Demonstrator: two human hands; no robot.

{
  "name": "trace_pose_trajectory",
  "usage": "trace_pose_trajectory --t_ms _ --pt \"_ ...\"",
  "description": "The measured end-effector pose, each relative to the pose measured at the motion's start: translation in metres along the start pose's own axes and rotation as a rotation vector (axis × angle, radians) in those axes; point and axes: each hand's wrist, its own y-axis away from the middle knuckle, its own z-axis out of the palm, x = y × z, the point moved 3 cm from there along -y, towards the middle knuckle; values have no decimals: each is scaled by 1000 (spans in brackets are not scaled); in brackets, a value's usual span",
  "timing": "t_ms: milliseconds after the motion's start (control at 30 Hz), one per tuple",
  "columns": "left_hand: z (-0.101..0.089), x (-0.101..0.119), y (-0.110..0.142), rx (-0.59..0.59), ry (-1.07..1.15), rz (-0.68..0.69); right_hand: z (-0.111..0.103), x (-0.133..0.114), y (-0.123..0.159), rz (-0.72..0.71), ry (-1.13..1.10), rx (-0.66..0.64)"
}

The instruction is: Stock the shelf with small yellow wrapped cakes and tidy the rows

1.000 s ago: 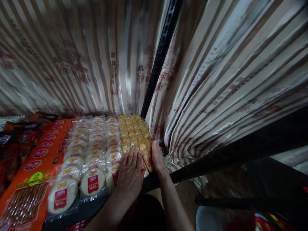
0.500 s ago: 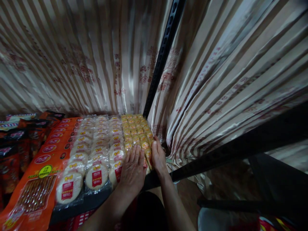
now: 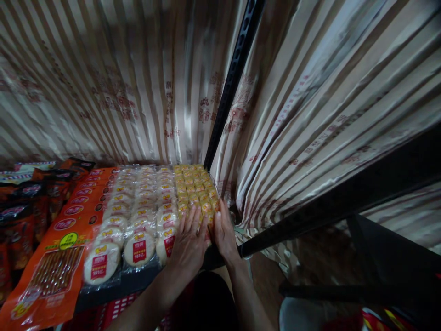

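Note:
My left hand lies flat over the front of the small yellow snack packets, fingers stretched out. Against the right edge of those packets rests my right hand, its fingers extended along their side. Neither hand grips anything; my palms hide the nearest packets. Left of the yellow block, rows of clear-wrapped white round rice crackers overlap toward the back, the closest ones beside my left hand.
Orange snack packs and dark bags fill the left. A black perforated post rises at the corner, with a black rail on the right. Pleated curtain hangs behind. A red basket shows below the shelf.
The view has shifted slightly. Both hands stay at the front of the yellow packets, the right one still pressed along their edge.

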Motion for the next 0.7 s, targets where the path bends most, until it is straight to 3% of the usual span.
trace_pose_trajectory --t_ms 300,467,700 --pt "-4 22 31 15 35 114 -1 -1 35 74 20 85" --pt "-1 32 60 19 93 157 -5 -10 58 97 21 177" --pt "5 34 111 66 267 252 5 -28 115 -24 6 263"
